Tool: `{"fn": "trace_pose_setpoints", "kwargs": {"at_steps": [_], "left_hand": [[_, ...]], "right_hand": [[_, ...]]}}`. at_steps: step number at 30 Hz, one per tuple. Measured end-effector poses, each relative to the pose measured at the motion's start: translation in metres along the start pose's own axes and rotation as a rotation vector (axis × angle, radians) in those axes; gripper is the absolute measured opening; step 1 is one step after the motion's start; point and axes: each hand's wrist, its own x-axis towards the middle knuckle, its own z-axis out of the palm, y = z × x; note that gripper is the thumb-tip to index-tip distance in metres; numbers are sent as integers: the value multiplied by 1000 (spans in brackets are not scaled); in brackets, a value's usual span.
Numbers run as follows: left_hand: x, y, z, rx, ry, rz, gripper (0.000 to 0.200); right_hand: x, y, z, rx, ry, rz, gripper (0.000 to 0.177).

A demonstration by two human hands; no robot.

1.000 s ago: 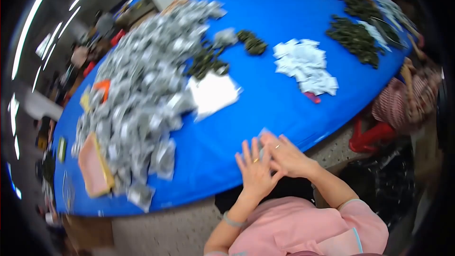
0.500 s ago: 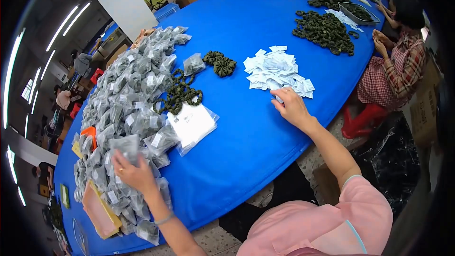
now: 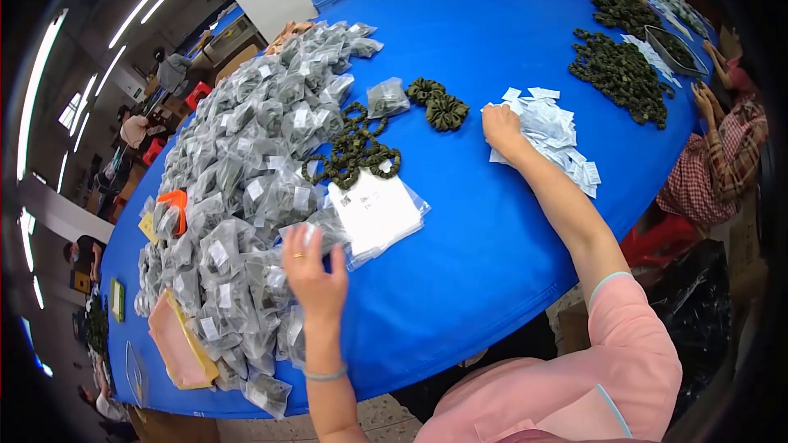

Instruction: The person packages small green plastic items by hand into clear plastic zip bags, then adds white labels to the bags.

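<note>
1. Blue sheeting [image 3: 460, 295] covers the big table, and I see a co-worker [image 3: 712, 152] in checked clothing seated at its right edge, beside a dark green heap [image 3: 621, 78] and a wire basket [image 3: 675, 51].
2. Orange plastic [image 3: 172, 210] sits among the bagged pieces [image 3: 246, 156], with a yellow-edged pink tray [image 3: 180, 344] against the near end of that pile.
3. Between my two hands lies a white packet [image 3: 373, 215]; loose green rings [image 3: 353, 152] overlap its far edge, and two gathered rosettes [image 3: 443, 107] rest beyond, next to a single filled bag [image 3: 387, 98].
4. My right hand [image 3: 502, 130] is at the near-left side of the pale paper slips [image 3: 548, 125], its fingers curled and touching the heap; I cannot tell whether they pinch one.
5. My left hand [image 3: 316, 275] is over the right border of the bagged pile, thumb spread well away from the fingers; contact with the bags beneath is unclear to me.
6. Slips are flat, small rectangles; bags are crinkled, see-through plastic with white labels; rings and rosettes are ruched dark fabric.
</note>
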Motion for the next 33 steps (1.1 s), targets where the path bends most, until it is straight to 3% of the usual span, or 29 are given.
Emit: {"fn": "trace_pose_setpoints", "kwargs": {"at_steps": [5, 6, 9, 13, 18, 24, 29, 33], "left_hand": [[-2, 27, 56, -120, -120, 3, 36], [-1, 27, 69, -137, -132, -16, 35], [-3, 28, 87, -166, -154, -54, 34], [-9, 27, 90, -186, -167, -85, 34], [-10, 24, 90, -219, -182, -82, 33], [-12, 22, 90, -201, -192, -67, 31], [-15, 15, 93, -190, -224, -45, 28], [-11, 17, 90, -189, -195, -42, 23]], "right_hand": [[3, -8, -18, 102, 222, -48, 16], [-1, -23, -28, 104, 219, -59, 16], [-20, -110, -50, 470, 368, -388, 16], [-5, -186, -42, 640, 417, -532, 23], [10, -246, -13, 382, 409, -736, 24], [7, -258, 24, 218, 407, -585, 18], [14, -254, 8, 301, 101, -600, 18], [19, -216, -51, 741, -414, -474, 33]]}}
